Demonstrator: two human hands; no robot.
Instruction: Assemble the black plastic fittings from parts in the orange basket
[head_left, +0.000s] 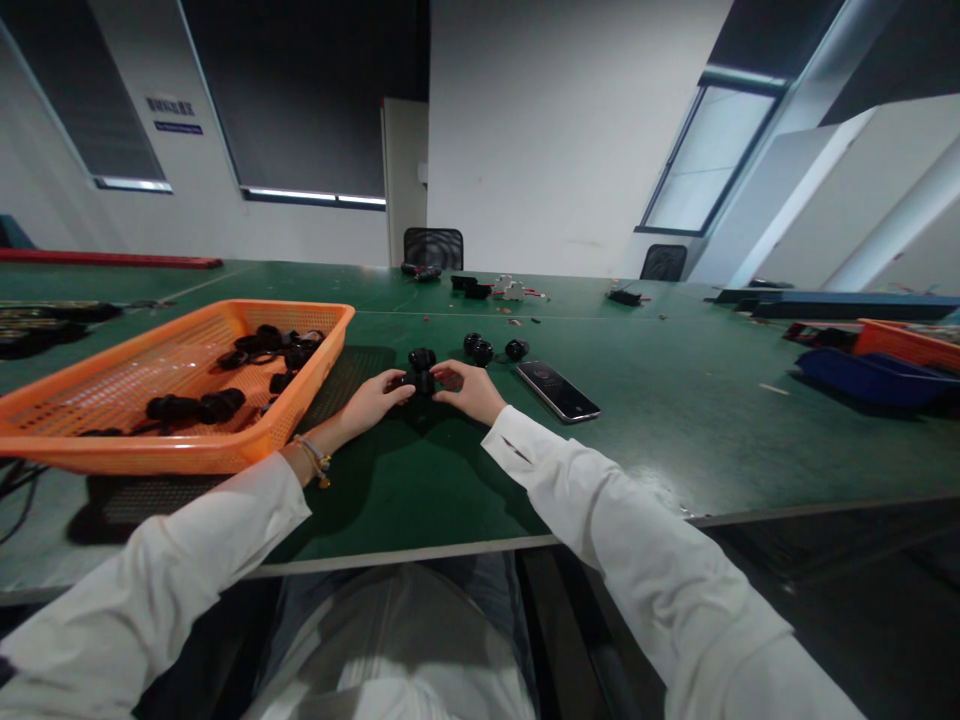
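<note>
I pinch a black, rounded piece [422, 372] between the fingertips of my left grip [375, 400] and my right grip [471, 390], in front of me at the green tabletop [465, 480]; whether it touches the surface, I cannot tell. Small black parts [481, 352] lie just beyond, a phone [559, 391] near my right, an orange basket [187, 458] with dark items [217, 406] at my left.

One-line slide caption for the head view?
Left hand and right hand hold a black part between basket and phone.
</note>
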